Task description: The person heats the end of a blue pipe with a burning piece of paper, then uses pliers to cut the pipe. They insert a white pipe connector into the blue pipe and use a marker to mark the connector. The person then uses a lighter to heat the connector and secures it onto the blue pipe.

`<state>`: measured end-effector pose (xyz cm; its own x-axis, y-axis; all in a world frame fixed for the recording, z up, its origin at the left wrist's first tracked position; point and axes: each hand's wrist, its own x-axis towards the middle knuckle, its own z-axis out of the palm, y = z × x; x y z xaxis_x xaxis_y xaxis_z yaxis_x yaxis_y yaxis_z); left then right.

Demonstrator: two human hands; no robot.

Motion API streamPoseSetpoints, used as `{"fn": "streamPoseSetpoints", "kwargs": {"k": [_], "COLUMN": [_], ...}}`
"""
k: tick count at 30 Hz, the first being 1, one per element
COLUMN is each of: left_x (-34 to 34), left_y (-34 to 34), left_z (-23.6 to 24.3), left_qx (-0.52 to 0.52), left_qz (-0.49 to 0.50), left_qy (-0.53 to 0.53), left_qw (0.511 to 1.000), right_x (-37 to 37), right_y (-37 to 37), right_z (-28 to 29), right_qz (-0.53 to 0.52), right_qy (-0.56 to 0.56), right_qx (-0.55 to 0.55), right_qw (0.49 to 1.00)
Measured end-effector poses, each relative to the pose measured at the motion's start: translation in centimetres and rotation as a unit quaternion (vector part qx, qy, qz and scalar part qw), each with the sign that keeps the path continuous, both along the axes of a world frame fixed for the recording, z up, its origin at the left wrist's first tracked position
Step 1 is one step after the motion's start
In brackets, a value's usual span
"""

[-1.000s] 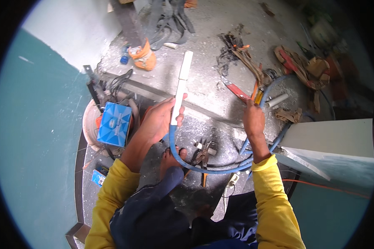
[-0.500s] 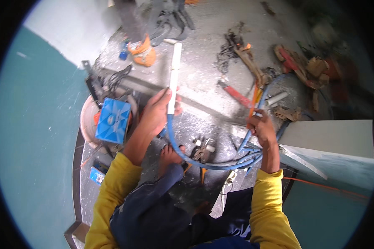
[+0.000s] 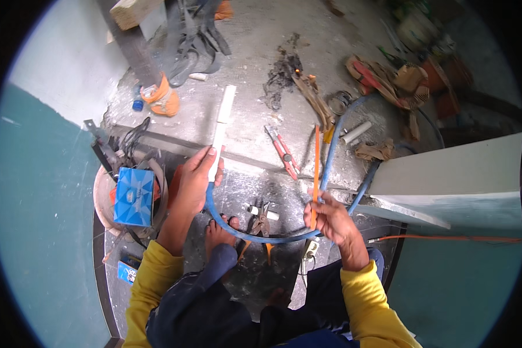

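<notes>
Clasped in left hand (image 3: 190, 184): white pipe (image 3: 220, 130), presumably to steady the blue hose (image 3: 261, 239) joined at its near end. Pliers (image 3: 262, 223): on floor (image 3: 290, 204) between hands, apparently within reach. Right hand (image 3: 335, 219): pinching orange strip (image 3: 316, 162); hold on hose unclear.

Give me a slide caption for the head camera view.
Left hand grips a white pipe with blue hose at its lower end; right hand holds an orange strip.

A blue patterned box (image 3: 134, 197) rests on a pale round tub (image 3: 102, 200) — an orange bag (image 3: 165, 101) stands beside a dark post (image 3: 131, 49) — and torn cardboard (image 3: 411, 84) lies toward the right.
</notes>
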<state>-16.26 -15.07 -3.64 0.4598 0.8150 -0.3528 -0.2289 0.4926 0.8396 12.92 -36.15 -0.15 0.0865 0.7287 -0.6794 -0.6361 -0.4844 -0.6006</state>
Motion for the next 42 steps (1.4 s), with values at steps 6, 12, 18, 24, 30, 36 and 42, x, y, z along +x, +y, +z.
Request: {"fn": "streamPoseSetpoints", "kwargs": {"k": [6,12,18,24,30,36,42], "left_x": [-0.1,-0.4,0.4,0.6,0.6,0.5,0.4], "left_y": [-0.3,-0.7,-1.8,-3.0,-3.1,-3.2,-3.3], "left_z": [1.6,1.7,2.1,3.8,3.2,3.6,3.0], "left_qx": [0.006,0.001,0.016,0.036,0.106,0.077,0.105], "left_qz": [-0.036,-0.048,-0.071,-0.071,-0.08,-0.096,-0.101], "left_qy": [-0.002,0.013,0.049,0.083,0.101,0.101,0.095], "left_qw": [0.999,0.999,0.996,0.993,0.986,0.987,0.985], "right_x": [-5.6,-7.5,-7.2,-9.9,-10.5,-10.5,-10.7], "right_y": [-5.6,-1.3,6.3,9.2,9.7,9.7,9.6], "right_z": [-0.3,2.3,3.0,3.7,3.3,3.8,3.8], "right_qz": [-0.027,0.035,0.168,0.21,0.202,0.239,0.236], "right_qy": [-0.124,-0.372,-0.665,-0.724,-0.741,-0.756,-0.756], "right_qx": [-0.018,0.137,0.286,0.286,0.315,0.297,0.301], "right_qw": [0.992,0.917,0.669,0.591,0.557,0.532,0.532]}}
